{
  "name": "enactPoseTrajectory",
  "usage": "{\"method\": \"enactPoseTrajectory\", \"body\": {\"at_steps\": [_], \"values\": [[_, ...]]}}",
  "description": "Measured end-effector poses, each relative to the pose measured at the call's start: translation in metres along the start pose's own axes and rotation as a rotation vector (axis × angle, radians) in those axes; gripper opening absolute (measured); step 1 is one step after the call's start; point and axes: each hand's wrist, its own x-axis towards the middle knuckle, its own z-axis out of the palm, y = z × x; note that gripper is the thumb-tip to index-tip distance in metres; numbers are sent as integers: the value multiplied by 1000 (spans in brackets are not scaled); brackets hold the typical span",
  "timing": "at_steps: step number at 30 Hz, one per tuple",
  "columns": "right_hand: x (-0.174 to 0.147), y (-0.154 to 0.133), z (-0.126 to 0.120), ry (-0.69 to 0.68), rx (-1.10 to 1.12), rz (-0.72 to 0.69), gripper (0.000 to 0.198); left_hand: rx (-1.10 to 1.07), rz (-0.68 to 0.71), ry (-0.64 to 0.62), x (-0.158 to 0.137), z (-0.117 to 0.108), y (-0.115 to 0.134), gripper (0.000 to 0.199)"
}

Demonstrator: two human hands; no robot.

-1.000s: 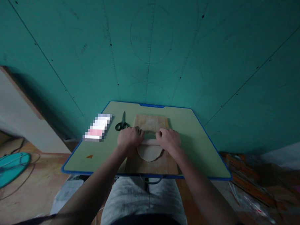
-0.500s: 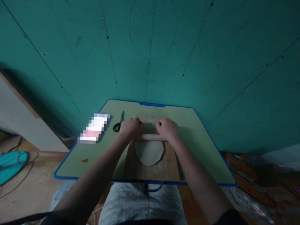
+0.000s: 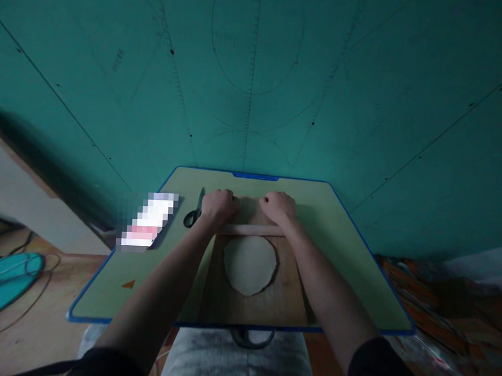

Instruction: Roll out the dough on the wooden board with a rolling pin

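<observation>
A rolling pin (image 3: pixel 251 230) lies crosswise on a wooden board (image 3: pixel 254 310). My left hand (image 3: pixel 220 204) is closed with curled fingers at the pin's left end, its heel and wrist over the pin. Mirroring it, my right hand (image 3: pixel 279 206) forms a fist over the pin's right end. Both sets of knuckles are beyond the pin, and no fingers are seen wrapped round it. On my side of the pin a thin, roughly round sheet of dough (image 3: pixel 250 265) lies flat on the board. The pin's ends are hidden beneath my hands and wrists.
The board rests on a small blue-edged table (image 3: pixel 347 281) against a green wall (image 3: pixel 254 110). Scissors (image 3: pixel 194 212) lie left of my left hand, beside a blurred-out phone-like object (image 3: pixel 152 222). An orange triangular scrap (image 3: pixel 128 284) sits near the left front. Clutter covers the floor at right.
My hands and the pin have moved slightly away from me over the board, off the dough's far edge, so more of the dough shows. The camera's view has shifted a little closer.
</observation>
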Motion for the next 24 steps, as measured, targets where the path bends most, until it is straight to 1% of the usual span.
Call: {"method": "enactPoseTrajectory", "body": {"at_steps": [5, 9, 12, 17, 22, 24], "values": [[18, 1, 4, -17, 7, 26, 39, -22, -13, 13, 18, 3, 2, 46], [28, 2, 7, 24, 12, 20, 39, -21, -43, 0, 31, 6, 2, 45], [30, 2, 7, 39, 11, 18, 38, -12, -48, 5, 34, 5, 3, 45], [24, 1, 8, 26, 2, 0, 39, -8, -31, 11, 27, 2, 5, 45], [12, 0, 7, 4, 9, 1, 39, -19, 6, 38, 13, 1, 5, 45], [6, -1, 5, 15, 10, -1, 39, -29, 19, 55, 6, 0, 5, 45]]}}
